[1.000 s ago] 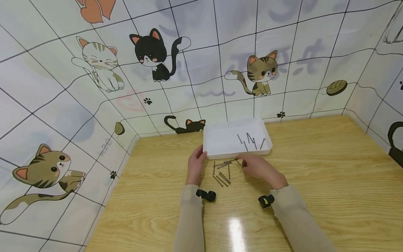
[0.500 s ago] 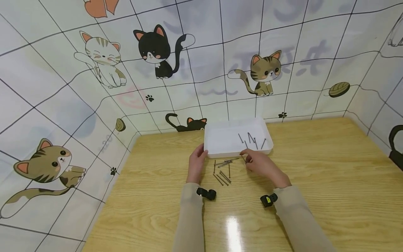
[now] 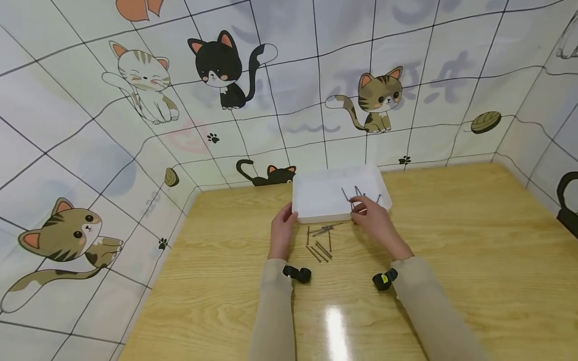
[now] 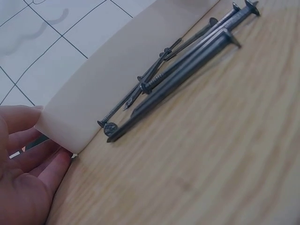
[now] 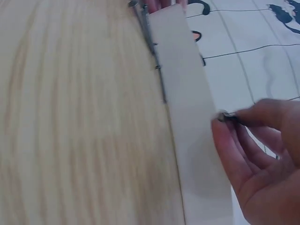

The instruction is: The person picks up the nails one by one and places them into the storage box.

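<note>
My left hand point(image 3: 282, 233) holds the near left corner of a shallow white tray point(image 3: 316, 195), its fingers bent against the corner in the left wrist view. Between the thumb and fingertips of my right hand point(image 3: 377, 225) is a nail point(image 5: 228, 117), pinched over the tray's front wall; the fingers hide most of it. Several nails point(image 3: 345, 194) lie in the right part of the tray, some covered by the right hand. In front of the tray, between the hands, several more dark metal nails point(image 4: 173, 88) lie loosely on the wood, some crossing each other.
The wood-grain tabletop point(image 3: 217, 281) extends to both sides and toward me. Behind the tray hangs a white cloth wall point(image 3: 307, 140) printed with cats and grid lines. A dark camera strap point(image 3: 297, 274) sits on each wrist.
My right hand has picked a nail up off the table and carried it forward and up over the tray's front wall. The left hand stays at the tray corner.
</note>
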Demonstrator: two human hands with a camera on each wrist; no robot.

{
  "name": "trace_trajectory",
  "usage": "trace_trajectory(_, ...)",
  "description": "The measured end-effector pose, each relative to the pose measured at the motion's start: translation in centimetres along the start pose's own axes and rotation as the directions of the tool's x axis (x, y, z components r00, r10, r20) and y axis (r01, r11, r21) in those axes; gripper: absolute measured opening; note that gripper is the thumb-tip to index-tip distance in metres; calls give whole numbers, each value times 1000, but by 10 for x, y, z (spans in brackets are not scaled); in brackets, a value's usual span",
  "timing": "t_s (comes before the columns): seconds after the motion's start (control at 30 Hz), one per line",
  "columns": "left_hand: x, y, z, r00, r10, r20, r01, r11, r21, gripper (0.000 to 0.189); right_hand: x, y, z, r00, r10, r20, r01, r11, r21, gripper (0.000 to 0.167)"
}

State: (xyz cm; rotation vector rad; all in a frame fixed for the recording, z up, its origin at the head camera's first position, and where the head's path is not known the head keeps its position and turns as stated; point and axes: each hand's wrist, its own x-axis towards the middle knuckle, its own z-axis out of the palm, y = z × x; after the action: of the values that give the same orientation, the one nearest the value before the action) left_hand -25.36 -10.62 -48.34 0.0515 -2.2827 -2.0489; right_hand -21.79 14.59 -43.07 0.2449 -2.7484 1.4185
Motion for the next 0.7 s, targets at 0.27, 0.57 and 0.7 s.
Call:
trace_trajectory(0.27,-1,2,-1,1000,6,5,-6,1000,-12,40,21,4,-10,996,47,-70,-35,987,160,41)
trace_trajectory(0.57,-1,1,0,1000,-14,-12,14,1000,-21,40,48,11,-12,992,121,-17,-115,971,210,42)
trace_trajectory(0.7,-2,1,0,1000,-12,-17,11,999,-36,40,59,14,-11,990,141,1,-138,969,205,41)
